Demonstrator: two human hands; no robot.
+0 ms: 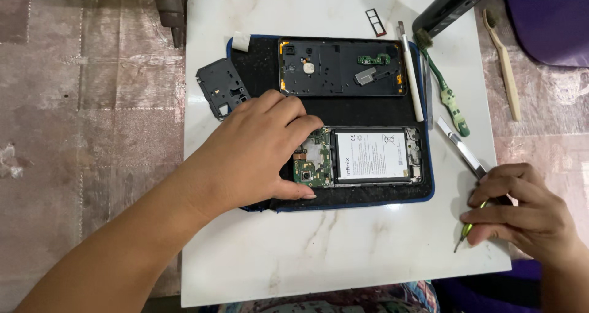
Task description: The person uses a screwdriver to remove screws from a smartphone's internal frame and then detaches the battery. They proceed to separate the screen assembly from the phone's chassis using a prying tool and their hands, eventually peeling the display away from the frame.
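- Head view: our left hand (254, 156) rests flat, fingers spread loosely, on the opened black phone with green circuit board and white battery (362, 156), which lies on the dark blue-edged mat (343, 110) mid-worktop.
- Our right hand (521, 208), at the white marble worktop's (343, 251) right edge, is curled around a thin green-tipped tool (466, 230) and silver tweezers (460, 147).

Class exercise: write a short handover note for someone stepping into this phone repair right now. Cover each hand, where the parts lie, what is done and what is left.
Left hand: fingers resting on the opened phone at its green circuit board, on the black mat.
Right hand: closed around a thin green-tipped tool and metal tweezers, off the mat.
Done: back shell is off and lies above the phone; a small black cover lies to the mat's left; SIM tray is out.
Left: board and battery still sit in the phone.
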